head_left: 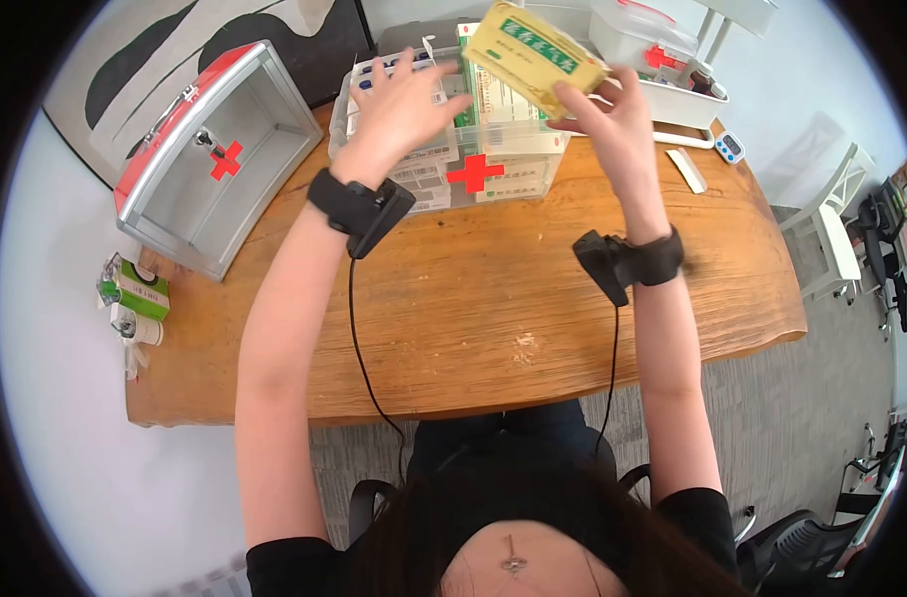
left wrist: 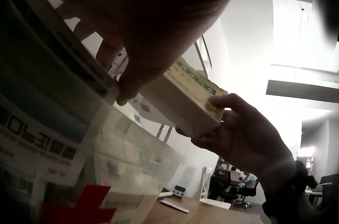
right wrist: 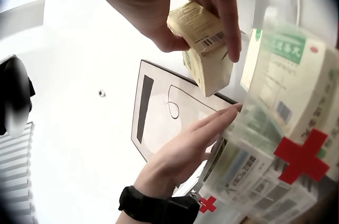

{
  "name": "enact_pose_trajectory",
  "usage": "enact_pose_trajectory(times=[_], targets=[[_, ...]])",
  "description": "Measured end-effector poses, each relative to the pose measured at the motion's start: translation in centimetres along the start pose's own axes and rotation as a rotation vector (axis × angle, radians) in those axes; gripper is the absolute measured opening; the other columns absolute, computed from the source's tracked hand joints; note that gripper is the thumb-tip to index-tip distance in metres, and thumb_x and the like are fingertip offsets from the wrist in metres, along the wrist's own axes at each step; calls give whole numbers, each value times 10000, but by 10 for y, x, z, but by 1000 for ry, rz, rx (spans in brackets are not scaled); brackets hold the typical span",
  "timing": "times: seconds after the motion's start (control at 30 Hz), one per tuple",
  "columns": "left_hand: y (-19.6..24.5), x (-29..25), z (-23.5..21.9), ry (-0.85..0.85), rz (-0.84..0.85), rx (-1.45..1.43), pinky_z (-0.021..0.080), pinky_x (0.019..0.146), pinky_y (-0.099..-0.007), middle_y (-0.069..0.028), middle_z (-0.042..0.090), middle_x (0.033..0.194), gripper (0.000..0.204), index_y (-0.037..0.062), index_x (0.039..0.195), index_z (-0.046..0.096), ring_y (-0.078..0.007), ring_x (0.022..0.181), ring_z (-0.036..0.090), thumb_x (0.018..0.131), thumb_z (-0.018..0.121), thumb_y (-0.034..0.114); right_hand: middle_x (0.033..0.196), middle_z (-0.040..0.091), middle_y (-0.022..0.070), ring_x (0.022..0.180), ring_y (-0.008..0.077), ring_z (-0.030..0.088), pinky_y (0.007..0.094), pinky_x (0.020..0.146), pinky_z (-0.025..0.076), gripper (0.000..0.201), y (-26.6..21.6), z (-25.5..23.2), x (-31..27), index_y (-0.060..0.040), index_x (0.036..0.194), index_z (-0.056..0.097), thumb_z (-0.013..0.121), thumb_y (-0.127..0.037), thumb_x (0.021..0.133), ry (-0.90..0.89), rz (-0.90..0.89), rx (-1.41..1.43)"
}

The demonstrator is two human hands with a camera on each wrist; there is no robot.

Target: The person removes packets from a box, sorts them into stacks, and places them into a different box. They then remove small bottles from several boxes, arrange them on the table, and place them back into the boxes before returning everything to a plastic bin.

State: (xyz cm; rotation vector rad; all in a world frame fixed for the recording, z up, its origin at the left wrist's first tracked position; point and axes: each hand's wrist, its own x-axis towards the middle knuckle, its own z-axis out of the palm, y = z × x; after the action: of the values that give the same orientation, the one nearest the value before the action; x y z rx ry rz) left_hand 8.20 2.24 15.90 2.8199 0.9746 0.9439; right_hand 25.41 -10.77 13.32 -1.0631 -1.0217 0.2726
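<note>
In the head view my right hand (head_left: 617, 124) pinches a yellow medicine box (head_left: 533, 55) with green lettering by its lower right end. The box is raised and tilted above a clear plastic bin (head_left: 476, 175) marked with a red cross. My left hand (head_left: 399, 109) is over the bin's left part, fingers spread and nothing held. The right wrist view shows the left fingers straight, right at the bin's rim, below the held box (right wrist: 206, 49). Packed inside the bin stand white-and-green medicine boxes (right wrist: 296, 70) and other cartons, partly hidden by the left hand.
At left on the wooden table (head_left: 453, 318) stands a red-lidded first-aid case (head_left: 224, 159) with a clear front. A white rack (head_left: 672, 104) with another red-cross box is at the back right, near a small timer (head_left: 729, 147) and a white strip (head_left: 686, 170).
</note>
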Motion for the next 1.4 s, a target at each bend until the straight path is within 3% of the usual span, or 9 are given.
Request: enact_pose_trajectory(times=[0.03,0.13,0.33,0.47,0.73,1.07,1.27,1.33,1.4], targets=[[8,-9,0,-144,-158,285,233,1024,-647,-169,422,1404,521,250,1304,530,-424,1324,312,835,543,477,969,642,215,749,185,682,264,594,551,568,-1,10,-1,101,1174,425,709,-167,761,4,-6,-21],[-1,-18,3,-87,-148,141,164,935,-765,-189,442,1363,476,238,1248,584,-499,1291,285,850,499,484,869,668,200,724,202,688,285,599,549,583,-5,36,-5,57,1212,434,707,-178,753,29,-22,-62],[-6,-22,2,-75,-187,93,174,958,-737,-167,473,1340,438,250,1210,613,-456,1253,355,848,505,472,731,654,193,680,346,648,399,620,512,519,-1,66,-4,28,1106,500,699,-297,754,71,-166,-590],[-2,-21,-5,-123,-253,140,198,985,-700,-155,405,1425,495,277,1255,570,-362,1315,353,817,492,493,712,648,190,672,353,639,405,589,499,501,-3,67,-9,23,1048,511,706,-329,750,89,-192,-677],[-13,-21,-7,-136,-240,86,248,935,-675,-33,542,1294,450,251,1218,589,-299,1233,444,825,505,452,688,636,172,664,310,637,373,582,503,531,-9,73,-13,19,1036,510,730,-340,713,76,-234,-791],[-21,-29,6,44,-85,9,188,920,-753,-92,550,1252,419,143,1201,546,-344,1242,408,891,477,416,695,646,142,723,289,633,381,603,506,414,17,88,-4,-52,1013,604,710,-354,750,64,-511,-838],[-27,-23,-5,-36,-69,-66,280,991,-607,-83,537,1283,375,205,1229,547,-276,1238,448,902,475,374,693,658,122,742,292,645,384,623,515,352,39,79,2,-116,1070,660,649,-370,826,-101,-483,-982],[-29,-21,-8,-60,27,-171,396,970,-419,-102,541,1262,399,171,1234,555,-284,1151,513,867,545,326,703,663,115,754,296,649,390,638,520,322,35,78,2,-130,1088,660,640,-332,838,-180,-391,-952],[-27,-11,-5,-38,173,-79,432,912,-373,-112,558,1201,375,141,1191,575,-289,1073,546,842,581,278,715,665,120,759,297,649,395,645,520,329,32,76,2,-127,1099,654,642,-324,835,-228,-360,-955]])
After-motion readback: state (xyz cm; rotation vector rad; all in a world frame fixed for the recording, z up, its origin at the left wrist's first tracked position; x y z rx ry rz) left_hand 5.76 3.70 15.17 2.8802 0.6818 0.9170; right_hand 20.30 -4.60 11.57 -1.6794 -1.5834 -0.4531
